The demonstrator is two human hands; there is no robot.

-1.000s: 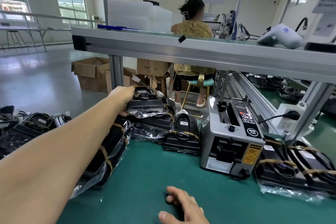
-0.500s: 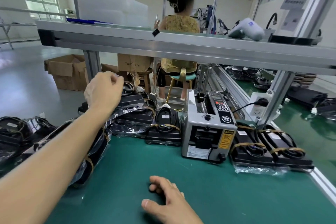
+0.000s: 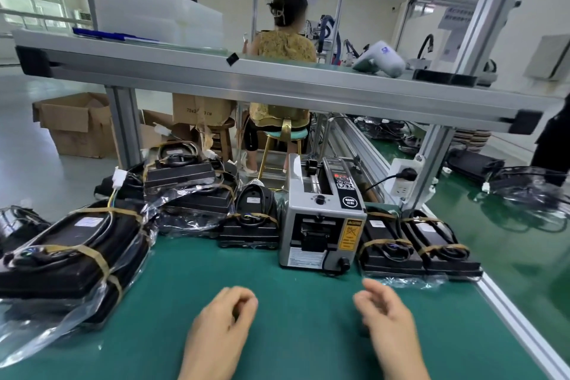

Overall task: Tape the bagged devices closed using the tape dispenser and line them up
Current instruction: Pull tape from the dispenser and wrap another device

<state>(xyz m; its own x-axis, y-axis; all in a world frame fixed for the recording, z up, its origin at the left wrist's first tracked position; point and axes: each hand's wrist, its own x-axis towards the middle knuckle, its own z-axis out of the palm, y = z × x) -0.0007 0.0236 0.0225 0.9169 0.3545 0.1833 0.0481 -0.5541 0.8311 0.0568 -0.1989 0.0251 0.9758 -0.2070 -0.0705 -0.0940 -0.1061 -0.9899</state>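
Observation:
The grey tape dispenser [image 3: 320,219] stands on the green mat [image 3: 277,293], just right of centre. Black bagged devices bound with brown tape lie around it: a large stack at the left [image 3: 74,256], a pile behind that [image 3: 185,185], one device [image 3: 251,225] against the dispenser's left side, and two side by side at its right [image 3: 416,247]. My left hand [image 3: 222,327] hovers over the bare mat near me, fingers loosely curled, holding nothing. My right hand [image 3: 385,321] is beside it, blurred, fingers relaxed and empty.
A low aluminium shelf beam [image 3: 277,83] crosses overhead, with an upright post [image 3: 428,166] and a power socket [image 3: 404,177] at the right. The mat's metal edge [image 3: 518,321] runs along the right. A person sits on a stool beyond. Cardboard boxes [image 3: 77,123] stand on the floor.
My left hand has left the pile at the back left and come down over the mat near me. My right hand has shifted to the right. The camera has turned slightly.

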